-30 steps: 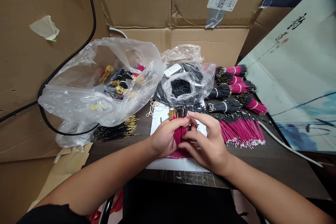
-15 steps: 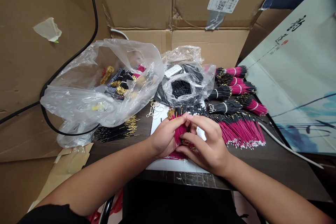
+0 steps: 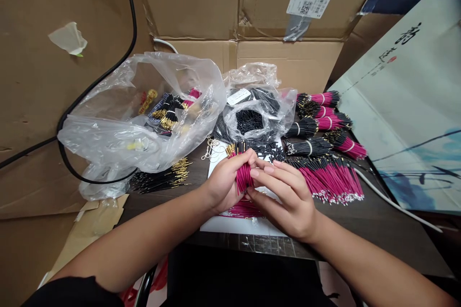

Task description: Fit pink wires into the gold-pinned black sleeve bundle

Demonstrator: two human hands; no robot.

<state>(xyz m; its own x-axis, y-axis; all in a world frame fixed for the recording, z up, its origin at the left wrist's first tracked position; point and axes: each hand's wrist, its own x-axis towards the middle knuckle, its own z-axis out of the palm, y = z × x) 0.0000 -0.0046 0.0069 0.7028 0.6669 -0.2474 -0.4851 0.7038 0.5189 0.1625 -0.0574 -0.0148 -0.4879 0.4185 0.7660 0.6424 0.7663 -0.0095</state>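
Centre of frame: one magenta wire bundle (image 3: 244, 177) with gold pins, gathered in a narrow pinch of the left hand (image 3: 225, 187), which keeps the strands together. Right hand (image 3: 288, 201) curled just beside it, contact unclear. White paper sheet (image 3: 230, 224) beneath. Right of centre, about five banded wire bundles (image 3: 308, 146) and one loose magenta wire heap (image 3: 331, 182); upper left of centre, two clear plastic bags (image 3: 108, 141).

My only view, a camera worn on the person's head, looking forward and down, close above the left hand (image 3: 225, 187) and right hand (image 3: 288, 204), across a dark table (image 3: 392, 235) toward cardboard flaps (image 3: 288, 67)
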